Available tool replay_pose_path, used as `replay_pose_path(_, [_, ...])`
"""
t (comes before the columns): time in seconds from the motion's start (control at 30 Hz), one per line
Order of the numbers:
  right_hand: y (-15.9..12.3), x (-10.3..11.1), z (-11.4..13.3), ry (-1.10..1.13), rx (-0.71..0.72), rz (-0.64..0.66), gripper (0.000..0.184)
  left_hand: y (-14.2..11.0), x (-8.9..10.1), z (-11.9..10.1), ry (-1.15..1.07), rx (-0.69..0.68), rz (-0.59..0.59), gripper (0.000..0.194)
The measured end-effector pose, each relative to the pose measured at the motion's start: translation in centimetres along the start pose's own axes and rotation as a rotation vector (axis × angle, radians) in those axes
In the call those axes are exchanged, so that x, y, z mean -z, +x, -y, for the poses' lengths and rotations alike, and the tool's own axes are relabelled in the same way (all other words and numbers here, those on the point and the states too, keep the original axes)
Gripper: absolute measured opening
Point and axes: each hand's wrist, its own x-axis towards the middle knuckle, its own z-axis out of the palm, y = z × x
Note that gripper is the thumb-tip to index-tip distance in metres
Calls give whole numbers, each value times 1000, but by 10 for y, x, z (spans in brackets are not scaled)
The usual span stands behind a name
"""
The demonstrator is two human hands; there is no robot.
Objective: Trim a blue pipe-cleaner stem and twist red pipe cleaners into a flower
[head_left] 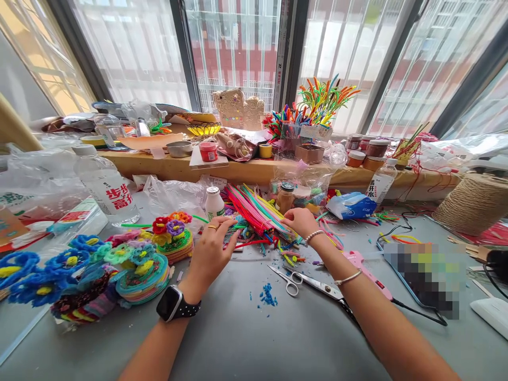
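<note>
Left hand (210, 248) curved, right hand (304, 223) bunched, both at pipe cleaner pile (254, 211); can't tell if clamped. Would call flower-topped rounds (143, 278) done, pile largely unshaped.

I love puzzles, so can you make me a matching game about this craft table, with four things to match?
Things:
1. Left hand
2. Pipe cleaner bundle
3. Glue gun
4. Right hand

Clues:
A. Pink, with a black cord
B. Beaded bracelet at its wrist
C. Gold-coloured ring on a finger
D. Strips of many colours

Right pairs: 1-C, 2-D, 3-A, 4-B
</note>
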Motion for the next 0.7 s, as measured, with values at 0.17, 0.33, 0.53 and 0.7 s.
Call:
replay_pose_path(0.17, [21,-16,5,-58,-37,122,20,-2,-3,-2,43,14,24,29])
replay_pose_path(0.33, [34,-11,-10,-6,-64,242,19,-4,-6,-2,43,6,19,30])
replay_pose_path(0.53, [42,-6,-21,144,-89,330,22,1,-8,-15,-28,-23,81,29])
replay_pose_path(0.7, [43,-8,-20,201,-119,363,23,8,-12,-36,-56,-156,236,37])
